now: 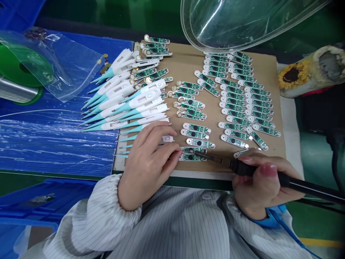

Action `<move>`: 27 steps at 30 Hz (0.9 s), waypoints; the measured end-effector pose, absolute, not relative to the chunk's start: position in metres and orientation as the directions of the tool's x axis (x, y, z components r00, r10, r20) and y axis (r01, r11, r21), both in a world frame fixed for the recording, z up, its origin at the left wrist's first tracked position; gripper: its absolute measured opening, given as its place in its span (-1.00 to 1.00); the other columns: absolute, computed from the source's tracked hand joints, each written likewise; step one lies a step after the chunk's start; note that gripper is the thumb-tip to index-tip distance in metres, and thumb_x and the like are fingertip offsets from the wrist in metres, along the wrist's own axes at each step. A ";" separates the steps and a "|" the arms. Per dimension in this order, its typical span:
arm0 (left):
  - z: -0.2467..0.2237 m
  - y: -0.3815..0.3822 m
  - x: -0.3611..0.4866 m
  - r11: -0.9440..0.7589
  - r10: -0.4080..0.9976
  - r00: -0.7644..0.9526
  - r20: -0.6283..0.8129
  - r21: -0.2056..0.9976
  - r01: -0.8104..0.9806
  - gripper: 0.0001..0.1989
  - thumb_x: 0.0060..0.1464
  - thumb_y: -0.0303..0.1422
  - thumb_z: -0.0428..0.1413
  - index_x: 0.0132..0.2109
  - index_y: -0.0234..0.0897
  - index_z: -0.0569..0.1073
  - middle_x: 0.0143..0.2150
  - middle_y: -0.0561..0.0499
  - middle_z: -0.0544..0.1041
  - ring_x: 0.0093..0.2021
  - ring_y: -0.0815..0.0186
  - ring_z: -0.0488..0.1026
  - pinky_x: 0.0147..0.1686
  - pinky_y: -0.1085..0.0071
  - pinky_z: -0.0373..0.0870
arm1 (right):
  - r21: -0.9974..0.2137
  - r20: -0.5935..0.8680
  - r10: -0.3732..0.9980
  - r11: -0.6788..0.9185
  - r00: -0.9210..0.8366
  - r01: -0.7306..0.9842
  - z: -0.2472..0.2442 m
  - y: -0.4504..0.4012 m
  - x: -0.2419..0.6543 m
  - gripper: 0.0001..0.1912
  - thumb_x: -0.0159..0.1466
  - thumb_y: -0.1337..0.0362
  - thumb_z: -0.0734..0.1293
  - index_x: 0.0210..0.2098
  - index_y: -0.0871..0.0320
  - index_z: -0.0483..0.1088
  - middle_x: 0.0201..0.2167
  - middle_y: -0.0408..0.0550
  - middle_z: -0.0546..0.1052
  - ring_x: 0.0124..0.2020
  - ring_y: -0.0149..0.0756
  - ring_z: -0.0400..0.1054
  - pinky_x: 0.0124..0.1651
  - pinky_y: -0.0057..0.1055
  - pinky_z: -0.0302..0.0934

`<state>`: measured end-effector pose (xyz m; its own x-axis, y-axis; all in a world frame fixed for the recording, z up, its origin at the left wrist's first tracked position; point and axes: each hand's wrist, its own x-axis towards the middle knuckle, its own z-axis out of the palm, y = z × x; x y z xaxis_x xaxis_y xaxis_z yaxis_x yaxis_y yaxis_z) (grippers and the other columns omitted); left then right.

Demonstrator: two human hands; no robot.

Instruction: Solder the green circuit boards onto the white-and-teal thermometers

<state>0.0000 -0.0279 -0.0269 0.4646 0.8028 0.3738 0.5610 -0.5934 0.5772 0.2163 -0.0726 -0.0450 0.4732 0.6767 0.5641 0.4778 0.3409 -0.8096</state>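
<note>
My right hand (265,180) is wrapped round the black handle of a soldering iron (242,168), whose tip lies over a green circuit board (194,150) near the cardboard's front edge. Thumb and forefinger of my left hand (151,160) are pinched together at that board's left end; what they hold is too small to make out. Under and behind my left fingers lie white and light-blue thermometers (141,100) in a fanned pile. More green boards in white holders (234,104) stand in rows on the brown cardboard (188,63).
On the left, a clear plastic bag (72,68) and a green wire spool (23,75) lie on a blue surface (54,144). A clear-rimmed lens or cover (229,46) hangs at the top. A jar with a yellow flower (293,76) stands at the right.
</note>
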 end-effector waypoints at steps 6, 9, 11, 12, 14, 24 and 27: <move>-0.028 -0.027 0.000 -0.596 0.800 0.467 0.377 0.584 0.551 -0.92 0.15 -0.56 0.22 -0.22 -0.33 0.52 -0.03 -0.17 0.52 0.15 0.08 0.38 0.16 0.06 0.36 | -0.783 0.614 0.581 0.358 0.535 0.509 -0.050 -0.066 0.216 -0.74 0.22 0.15 0.38 -0.56 0.10 0.45 -0.70 -0.22 0.38 -0.65 -0.36 0.27 -0.59 -0.42 0.15; -0.028 -0.029 0.000 -0.602 0.797 0.462 0.390 0.577 0.552 -0.93 0.15 -0.55 0.23 -0.20 -0.35 0.53 0.00 -0.18 0.51 0.17 0.09 0.38 0.19 0.08 0.35 | -0.756 0.651 0.527 0.385 0.546 0.529 -0.054 -0.063 0.215 -0.69 0.25 0.10 0.39 -0.55 0.11 0.47 -0.69 -0.23 0.39 -0.66 -0.41 0.23 -0.58 -0.44 0.13; -0.028 -0.031 -0.001 -0.613 0.788 0.480 0.385 0.562 0.555 -0.85 0.17 -0.48 0.24 -0.09 -0.35 0.52 0.05 -0.19 0.50 0.19 0.08 0.37 0.25 0.03 0.30 | -0.758 0.649 0.521 0.387 0.554 0.524 -0.053 -0.064 0.213 -0.70 0.28 0.08 0.40 -0.50 0.11 0.52 -0.66 -0.21 0.43 -0.65 -0.41 0.24 -0.60 -0.45 0.11; -0.028 -0.032 -0.001 -0.623 0.779 0.502 0.375 0.549 0.558 -0.79 0.19 -0.43 0.24 -0.03 -0.35 0.51 0.09 -0.19 0.49 0.20 0.07 0.36 0.28 0.00 0.26 | -0.763 0.644 0.526 0.387 0.555 0.518 -0.052 -0.064 0.213 -0.71 0.28 0.07 0.41 -0.47 0.12 0.54 -0.65 -0.20 0.44 -0.65 -0.41 0.25 -0.61 -0.45 0.10; -0.027 -0.032 -0.001 -0.646 0.757 0.558 0.340 0.513 0.565 -0.72 0.24 -0.32 0.22 0.04 -0.32 0.47 0.14 -0.19 0.48 0.24 0.06 0.34 0.32 -0.04 0.20 | -0.769 0.638 0.528 0.390 0.561 0.507 -0.049 -0.067 0.212 -0.73 0.26 0.06 0.43 -0.45 0.10 0.57 -0.64 -0.18 0.45 -0.61 -0.37 0.31 -0.58 -0.42 0.13; -0.031 -0.018 0.006 -0.741 0.662 0.647 0.379 0.459 0.490 -0.87 0.29 -0.33 0.17 -0.08 -0.28 0.48 -0.04 -0.02 0.59 0.16 0.17 0.44 0.34 0.05 0.15 | -0.798 0.602 0.490 0.356 0.631 0.486 -0.047 -0.067 0.217 -0.69 0.26 0.03 0.42 -0.48 0.10 0.53 -0.64 -0.15 0.44 -0.67 -0.36 0.23 -0.71 -0.42 0.00; -0.031 -0.013 0.008 -0.746 0.660 0.639 0.395 0.442 0.497 -0.88 0.28 -0.37 0.17 -0.08 -0.29 0.48 -0.05 -0.03 0.60 0.12 0.14 0.46 0.31 0.03 0.20 | -0.813 0.582 0.475 0.341 0.660 0.472 -0.045 -0.066 0.220 -0.72 0.28 0.07 0.40 -0.45 0.11 0.52 -0.61 -0.13 0.43 -0.63 -0.35 0.26 -0.74 -0.44 -0.03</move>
<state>0.0078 -0.0133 -0.0306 0.6389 0.6599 0.3954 0.4973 -0.7465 0.4422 0.2198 -0.0664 -0.0453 0.6605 0.4748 0.5817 0.4716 0.3406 -0.8134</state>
